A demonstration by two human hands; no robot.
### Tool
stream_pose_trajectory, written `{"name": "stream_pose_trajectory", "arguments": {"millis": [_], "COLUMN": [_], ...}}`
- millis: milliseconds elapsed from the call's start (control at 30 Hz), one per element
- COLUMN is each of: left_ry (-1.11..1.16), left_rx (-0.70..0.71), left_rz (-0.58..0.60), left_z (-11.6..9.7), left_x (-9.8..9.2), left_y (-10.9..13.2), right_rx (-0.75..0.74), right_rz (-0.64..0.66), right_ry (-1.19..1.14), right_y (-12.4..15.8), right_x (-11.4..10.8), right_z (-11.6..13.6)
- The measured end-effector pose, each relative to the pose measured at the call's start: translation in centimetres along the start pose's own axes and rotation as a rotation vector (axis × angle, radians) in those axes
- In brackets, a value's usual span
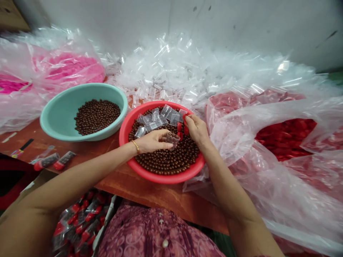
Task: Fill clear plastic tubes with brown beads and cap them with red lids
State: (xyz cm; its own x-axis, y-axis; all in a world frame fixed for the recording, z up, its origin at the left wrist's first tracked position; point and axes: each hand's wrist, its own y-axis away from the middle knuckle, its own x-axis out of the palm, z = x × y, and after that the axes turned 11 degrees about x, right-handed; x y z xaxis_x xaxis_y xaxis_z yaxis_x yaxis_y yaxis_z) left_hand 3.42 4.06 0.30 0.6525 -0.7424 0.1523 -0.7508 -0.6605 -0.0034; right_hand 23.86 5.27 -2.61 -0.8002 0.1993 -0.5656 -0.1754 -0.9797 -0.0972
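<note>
My left hand (157,141) is over a red basin (163,178), its fingers closed on a small clear plastic container (173,140) with brown beads inside. To its right, my right hand (196,128) pinches a red cap (185,117) between thumb and fingers. More red caps (180,131) show just left of that hand. Brown round beads (166,160) fill the basin below both hands. On the beads, toward the far side, lie several empty clear containers (155,119).
A teal basin (59,121) with brown beads stands left. Behind is a heap of clear containers (171,71). Bags of red caps (286,139) lie right, a bag of pink pieces (72,69) far left. Filled red-capped containers (64,160) lie on the table; a box (80,217) below holds several.
</note>
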Motion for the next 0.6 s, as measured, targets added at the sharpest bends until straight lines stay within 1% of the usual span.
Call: {"name": "stream_pose_trajectory", "arguments": {"millis": [100,200,367,433,533,600], "left_ry": [0.045,0.085,0.09,0.057,0.033,0.051], "left_rx": [-0.006,0.006,0.106,0.123,0.095,0.056], "left_rz": [-0.04,-0.088,-0.144,-0.178,-0.249,-0.281], "left_z": [-0.6,-0.6,-0.6,-0.7,-0.6,-0.4], "left_x": [0.3,0.5,0.5,0.4,0.6,0.8], "left_y": [1.5,2.9,4.8,5.2,5.6,5.8], "right_rx": [0.03,0.041,0.047,0.061,0.129,0.194], "right_rz": [-0.048,-0.022,-0.005,-0.007,0.013,0.107], "right_ry": [-0.013,-0.027,-0.053,-0.105,-0.26,-0.371], "right_y": [0.0,0.0,0.0,0.0,0.1,0.5], "right_x": [0.2,0.6,0.9,1.1,1.1,0.9], "right_z": [0.4,0.2,-0.2,-0.2,0.4,1.2]}}
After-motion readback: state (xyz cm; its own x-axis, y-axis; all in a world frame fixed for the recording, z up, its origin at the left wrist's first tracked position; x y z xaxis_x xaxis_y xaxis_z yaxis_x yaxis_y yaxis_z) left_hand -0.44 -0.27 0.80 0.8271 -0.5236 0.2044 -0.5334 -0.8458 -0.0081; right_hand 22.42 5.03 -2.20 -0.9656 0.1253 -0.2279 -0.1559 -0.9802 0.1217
